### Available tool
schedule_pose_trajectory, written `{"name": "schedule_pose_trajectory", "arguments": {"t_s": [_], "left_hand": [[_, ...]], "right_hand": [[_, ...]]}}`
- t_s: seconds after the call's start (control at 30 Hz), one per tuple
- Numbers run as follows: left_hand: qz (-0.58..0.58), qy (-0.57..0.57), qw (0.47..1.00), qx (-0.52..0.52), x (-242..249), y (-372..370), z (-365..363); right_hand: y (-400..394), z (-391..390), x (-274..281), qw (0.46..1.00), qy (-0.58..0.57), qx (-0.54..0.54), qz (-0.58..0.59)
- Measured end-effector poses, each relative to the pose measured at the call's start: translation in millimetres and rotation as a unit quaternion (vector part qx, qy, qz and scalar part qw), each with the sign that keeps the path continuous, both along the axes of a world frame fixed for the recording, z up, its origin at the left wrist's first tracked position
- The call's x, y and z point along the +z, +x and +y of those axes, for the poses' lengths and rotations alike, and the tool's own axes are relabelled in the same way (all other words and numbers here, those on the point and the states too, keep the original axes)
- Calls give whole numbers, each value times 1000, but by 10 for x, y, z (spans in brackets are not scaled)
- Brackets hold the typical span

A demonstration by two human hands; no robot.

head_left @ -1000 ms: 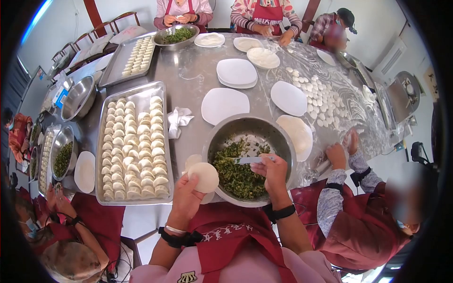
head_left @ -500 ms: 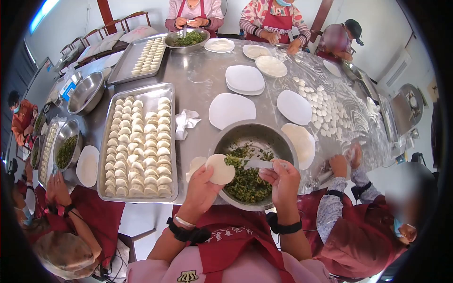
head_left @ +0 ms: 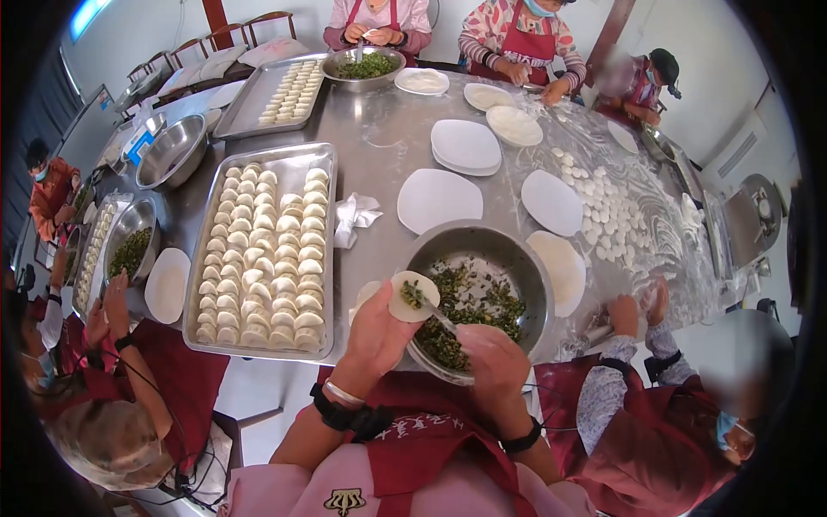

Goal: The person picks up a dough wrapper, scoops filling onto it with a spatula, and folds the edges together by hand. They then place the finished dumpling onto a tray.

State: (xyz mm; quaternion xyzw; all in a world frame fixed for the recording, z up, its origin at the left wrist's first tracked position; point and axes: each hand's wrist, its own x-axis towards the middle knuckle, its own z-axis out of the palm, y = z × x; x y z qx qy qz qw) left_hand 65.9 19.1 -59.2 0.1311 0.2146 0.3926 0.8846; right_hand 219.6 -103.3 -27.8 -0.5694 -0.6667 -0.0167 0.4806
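My left hand (head_left: pixel 379 334) holds a round dough wrapper (head_left: pixel 412 297) over the left rim of a steel bowl (head_left: pixel 538 297). A small clump of green filling (head_left: pixel 413 295) lies on the wrapper. My right hand (head_left: pixel 494 355) grips a thin metal utensil (head_left: pixel 444 320), whose tip touches that clump. Chopped green filling (head_left: pixel 478 302) covers part of the bowl's bottom. Another pale round edge shows behind my left hand, partly hidden. Left of the bowl, a large steel tray (head_left: pixel 330 258) bears rows of folded dumplings (head_left: pixel 263 258).
White plates (head_left: pixel 439 200) stand behind the bowl, with a crumpled tissue (head_left: pixel 356 215) beside the tray. Small dough pieces (head_left: pixel 607 211) lie on floury metal at right. A co-worker's hands (head_left: pixel 637 310) are near on the right, another's (head_left: pixel 112 310) on the left.
The utensil has moved left and now angles down onto the wrapper, leaving filling there. My right hand has turned and moved lower. The whole view has shifted slightly.
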Motion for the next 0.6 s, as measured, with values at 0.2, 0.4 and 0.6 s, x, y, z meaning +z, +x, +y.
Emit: {"name": "schedule_pose_trajectory", "arguments": {"t_s": [0.2,0.4,0.6], "left_hand": [[-13,4,1000,5,-37,-83,-14],[4,9,1000,13,-131,-243,-87],[13,-4,1000,25,-196,-294,-104]], "right_hand": [[144,32,186,920,-102,-134,354],[782,301,-475,888,-142,-209,384],[688,456,-642,861,-212,-157,434]]}}
